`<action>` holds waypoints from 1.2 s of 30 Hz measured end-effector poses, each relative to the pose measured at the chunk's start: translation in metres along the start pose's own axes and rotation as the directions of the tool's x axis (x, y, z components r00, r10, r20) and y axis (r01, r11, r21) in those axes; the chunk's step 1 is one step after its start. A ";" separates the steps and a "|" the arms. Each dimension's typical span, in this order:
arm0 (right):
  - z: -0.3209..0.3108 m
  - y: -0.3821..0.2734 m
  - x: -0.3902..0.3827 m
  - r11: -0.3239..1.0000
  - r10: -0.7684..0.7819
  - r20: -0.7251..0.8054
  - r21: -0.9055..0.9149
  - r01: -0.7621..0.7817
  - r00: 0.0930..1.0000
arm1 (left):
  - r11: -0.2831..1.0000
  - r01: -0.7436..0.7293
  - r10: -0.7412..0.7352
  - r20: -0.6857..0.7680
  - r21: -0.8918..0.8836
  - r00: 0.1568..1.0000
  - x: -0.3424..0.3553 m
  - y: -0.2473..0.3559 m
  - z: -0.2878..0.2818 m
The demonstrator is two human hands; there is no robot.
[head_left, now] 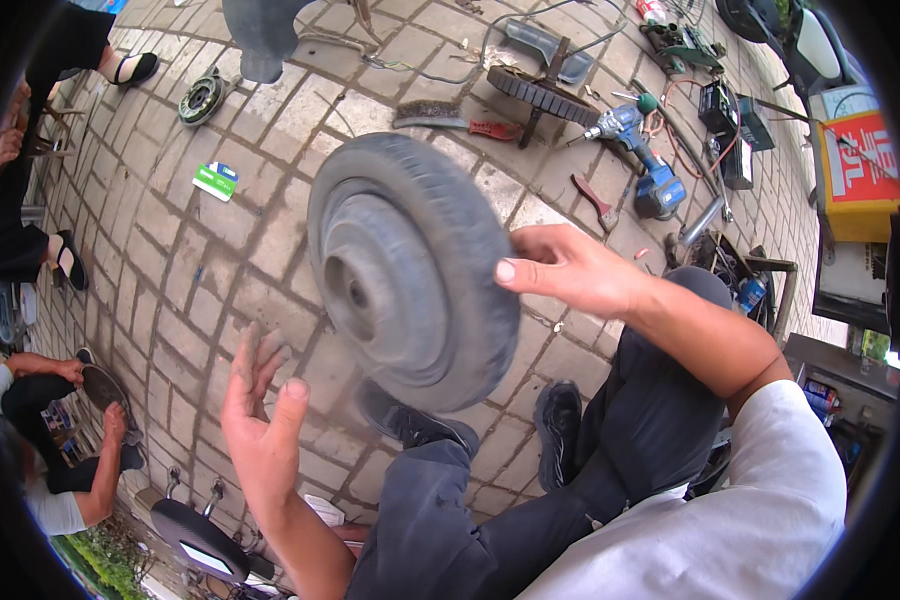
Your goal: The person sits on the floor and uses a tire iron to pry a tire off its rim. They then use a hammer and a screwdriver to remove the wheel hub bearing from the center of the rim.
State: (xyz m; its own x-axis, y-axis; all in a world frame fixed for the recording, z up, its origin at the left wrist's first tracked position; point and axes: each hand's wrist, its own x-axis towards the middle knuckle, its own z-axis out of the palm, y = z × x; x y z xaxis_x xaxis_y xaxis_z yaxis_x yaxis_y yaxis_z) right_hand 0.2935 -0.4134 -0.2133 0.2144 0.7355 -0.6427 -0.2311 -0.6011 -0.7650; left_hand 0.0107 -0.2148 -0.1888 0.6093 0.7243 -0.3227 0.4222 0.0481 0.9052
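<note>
Brick paving [175, 265] under everything. Rubber-tyred wheel [420, 265], motion-blurred, tilted between the hands; can't tell if it touches ground. Right hand [585, 275] half curled at the tyre's right edge, thumb by the tread, fingers partly hidden; can't tell if it grips. Left hand [270, 430] wide open, nothing in it, just off the wheel. Blue cordless power driver [625, 135] lies beyond right hand. Small green-and-blue packet [216, 181] left of wheel.

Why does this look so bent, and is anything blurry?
Head view: the fisheye lens curves the scene inside a dark round border; the wheel is smeared, probably by motion; the drill looks sharper; a small patch at the right edge glares white.
</note>
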 end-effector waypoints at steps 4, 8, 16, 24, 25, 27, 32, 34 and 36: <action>-0.057 0.052 0.025 0.967 0.249 -0.143 -0.006 -0.253 0.958 | 0.995 0.096 -0.098 0.113 0.023 0.989 -0.006 -0.016 0.018; -0.076 0.113 0.048 0.888 0.446 -0.125 0.180 -0.422 0.886 | 0.988 0.155 -0.156 0.167 0.018 0.974 -0.006 -0.025 0.042; -0.064 0.156 0.070 0.814 0.538 -0.135 0.338 -0.472 0.832 | 0.992 0.109 -0.123 0.276 0.066 0.953 -0.012 -0.034 0.057; -0.053 0.130 0.068 0.860 0.510 -0.376 0.253 -0.444 0.774 | 0.990 0.094 -0.125 0.326 0.110 0.937 -0.019 -0.036 0.071; -0.051 0.121 0.068 0.918 0.391 -0.420 0.112 -0.381 0.819 | 0.989 0.112 -0.136 0.314 0.094 0.940 -0.019 -0.037 0.072; -0.035 0.087 0.055 0.937 -0.104 -0.489 -0.341 -0.080 0.866 | 0.987 0.148 -0.161 0.298 0.064 0.941 -0.021 -0.038 0.075; 0.019 0.025 0.016 0.787 -0.496 -0.122 -0.482 0.386 0.860 | 0.936 0.218 -0.280 0.211 0.275 0.936 -0.015 -0.003 0.067; 0.020 0.031 0.018 0.694 -0.616 -0.133 -0.558 0.455 0.776 | 0.879 0.187 -0.264 0.121 0.438 0.957 -0.009 0.029 0.069; 0.016 0.020 0.017 0.699 -0.602 -0.147 -0.573 0.429 0.785 | 0.905 0.006 -0.062 0.117 0.426 0.991 0.002 0.049 0.065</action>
State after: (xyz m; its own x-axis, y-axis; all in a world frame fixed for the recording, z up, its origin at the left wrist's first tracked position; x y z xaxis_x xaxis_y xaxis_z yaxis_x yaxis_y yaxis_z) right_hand 0.2772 -0.4076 -0.2386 0.4473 0.8930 -0.0497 0.4739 -0.2838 -0.8336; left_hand 0.0763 -0.2556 -0.1626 0.6563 0.6347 -0.4080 0.6718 -0.2453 0.6990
